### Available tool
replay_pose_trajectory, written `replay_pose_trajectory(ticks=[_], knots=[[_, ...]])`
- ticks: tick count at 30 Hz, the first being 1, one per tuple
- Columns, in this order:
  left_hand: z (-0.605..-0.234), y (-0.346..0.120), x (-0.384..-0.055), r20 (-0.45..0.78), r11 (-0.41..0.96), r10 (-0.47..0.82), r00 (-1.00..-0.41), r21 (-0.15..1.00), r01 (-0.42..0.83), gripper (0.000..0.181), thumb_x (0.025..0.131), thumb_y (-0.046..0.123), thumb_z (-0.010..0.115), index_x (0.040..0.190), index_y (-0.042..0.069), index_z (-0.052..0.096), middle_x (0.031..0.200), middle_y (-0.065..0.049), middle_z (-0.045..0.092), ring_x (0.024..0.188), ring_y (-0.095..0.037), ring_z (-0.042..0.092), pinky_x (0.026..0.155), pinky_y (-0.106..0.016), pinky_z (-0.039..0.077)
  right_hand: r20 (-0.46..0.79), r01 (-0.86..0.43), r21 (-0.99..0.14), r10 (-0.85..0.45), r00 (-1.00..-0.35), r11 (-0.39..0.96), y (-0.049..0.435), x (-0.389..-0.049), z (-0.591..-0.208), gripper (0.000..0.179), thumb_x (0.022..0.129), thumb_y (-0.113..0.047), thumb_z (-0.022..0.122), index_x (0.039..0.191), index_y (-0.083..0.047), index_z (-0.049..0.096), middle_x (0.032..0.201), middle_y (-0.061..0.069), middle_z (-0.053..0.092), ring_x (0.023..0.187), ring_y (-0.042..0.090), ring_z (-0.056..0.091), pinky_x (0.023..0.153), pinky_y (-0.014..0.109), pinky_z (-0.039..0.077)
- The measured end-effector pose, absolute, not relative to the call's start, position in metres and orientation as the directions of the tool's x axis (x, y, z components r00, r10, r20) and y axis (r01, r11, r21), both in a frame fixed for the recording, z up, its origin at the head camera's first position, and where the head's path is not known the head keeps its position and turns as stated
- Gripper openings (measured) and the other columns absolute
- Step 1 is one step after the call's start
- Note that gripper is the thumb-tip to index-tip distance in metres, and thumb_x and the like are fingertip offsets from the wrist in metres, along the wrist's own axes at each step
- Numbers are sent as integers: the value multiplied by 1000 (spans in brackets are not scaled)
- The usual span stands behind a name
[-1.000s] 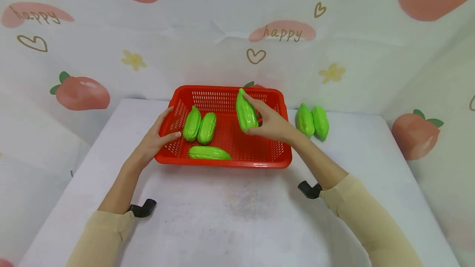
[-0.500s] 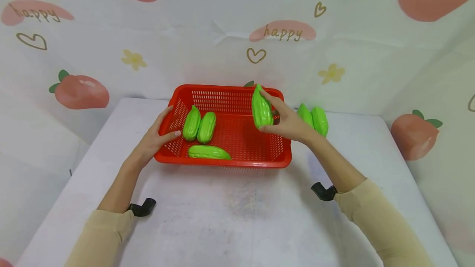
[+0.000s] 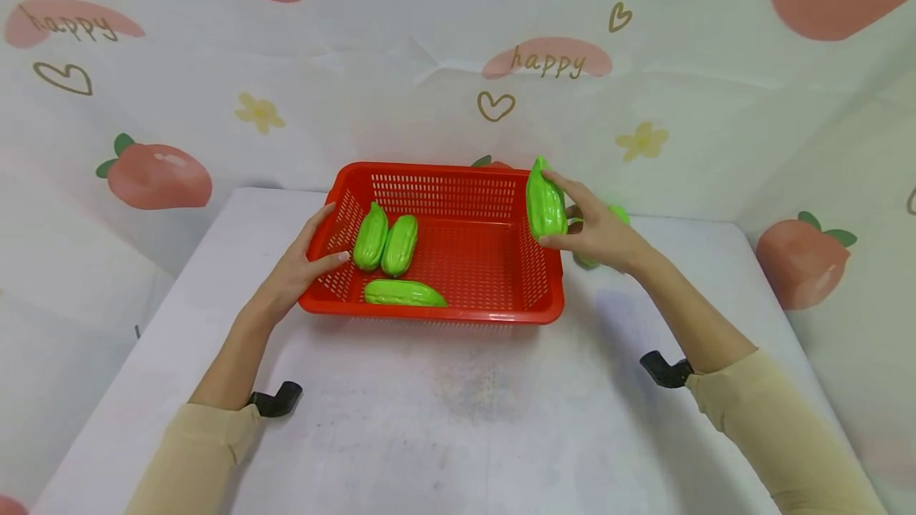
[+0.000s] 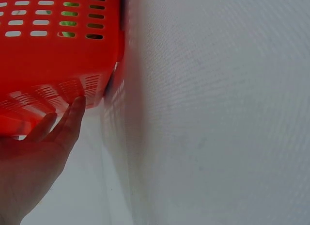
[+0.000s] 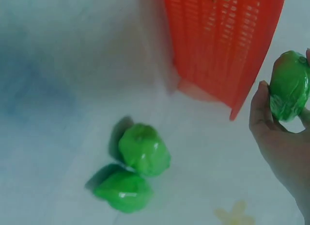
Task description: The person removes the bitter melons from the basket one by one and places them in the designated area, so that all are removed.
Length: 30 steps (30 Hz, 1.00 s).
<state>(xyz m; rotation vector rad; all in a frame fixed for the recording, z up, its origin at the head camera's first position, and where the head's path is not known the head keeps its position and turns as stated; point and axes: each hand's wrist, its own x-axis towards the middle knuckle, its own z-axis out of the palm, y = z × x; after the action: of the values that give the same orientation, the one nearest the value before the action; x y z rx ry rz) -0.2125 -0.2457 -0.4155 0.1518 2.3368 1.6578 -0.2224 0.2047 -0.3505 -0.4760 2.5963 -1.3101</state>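
Note:
My right hand (image 3: 601, 233) holds a green ribbed gourd (image 3: 545, 201) by its side, pointed end up, at the right rim of the red plastic basket (image 3: 429, 314). In the right wrist view, thumb and fingers pinch this gourd (image 5: 289, 84) above rim level. My left hand (image 3: 295, 270) grips the basket's left side, thumb over the rim. The left wrist view shows its fingers (image 4: 72, 120) against the slotted outer wall. Inside the basket, two gourds stand side by side at the left, and a third gourd (image 3: 404, 293) lies crosswise along the front wall.
Two more green gourds lie on the white table (image 3: 458, 427) right of the basket, mostly hidden behind my right hand in the head view. The right wrist view shows both, one gourd (image 5: 144, 150) beside the other gourd (image 5: 125, 192). A printed cloth (image 3: 401, 14) hangs behind the table.
My right hand has carried the gourd rightward, from over the basket's right half to its right rim, now covering much of the two table gourds. The left hand and basket stay put.

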Motion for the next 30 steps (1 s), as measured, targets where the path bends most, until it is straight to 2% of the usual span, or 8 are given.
replay_pose_trajectory(ticks=[6, 15, 20, 26, 30], knots=[[-415, -246, -213, -163, 338, 240, -957, 938, -75, 81, 97, 31, 62, 157, 44, 9, 153, -12, 30, 120, -31, 46, 82, -31, 57, -58, -161, -783, -328, -943, 601, 219, -219, -351, 93, 86, -19, 77, 158, -36, 20, 147, 9, 34, 112, 34, 52, 78, 38, 54], [-415, -245, -213, -169, 325, 238, -956, 942, -86, 80, 97, 29, 61, 157, 44, 10, 152, -13, 31, 119, -32, 48, 83, -34, 57, -56, -163, -761, -314, -948, 628, 239, -217, -356, 92, 87, -21, 77, 158, -37, 21, 153, 6, 32, 118, 37, 52, 86, 40, 52], [-416, -246, -212, -170, 333, 232, -958, 939, -86, 80, 97, 30, 61, 157, 44, 10, 152, -13, 31, 119, -32, 47, 82, -31, 57, -55, -151, -758, -293, -954, 635, 254, -214, -359, 89, 88, -24, 77, 158, -37, 23, 155, 5, 30, 119, 36, 52, 93, 45, 49], [-416, -245, -213, -175, 322, 240, -955, 942, -92, 80, 97, 30, 61, 157, 45, 10, 153, -12, 31, 119, -30, 47, 83, -31, 56, -79, -101, -764, -248, -966, 637, 273, -213, -365, 88, 90, -27, 75, 158, -37, 21, 156, 7, 28, 122, 36, 51, 96, 48, 47], [-416, -245, -213, -172, 326, 241, -955, 941, -87, 80, 97, 30, 61, 157, 45, 10, 153, -11, 30, 120, -30, 46, 83, -29, 56, -92, -74, -775, -229, -969, 627, 284, -213, -368, 88, 90, -26, 75, 158, -39, 19, 160, 6, 23, 128, 39, 47, 102, 54, 43]])
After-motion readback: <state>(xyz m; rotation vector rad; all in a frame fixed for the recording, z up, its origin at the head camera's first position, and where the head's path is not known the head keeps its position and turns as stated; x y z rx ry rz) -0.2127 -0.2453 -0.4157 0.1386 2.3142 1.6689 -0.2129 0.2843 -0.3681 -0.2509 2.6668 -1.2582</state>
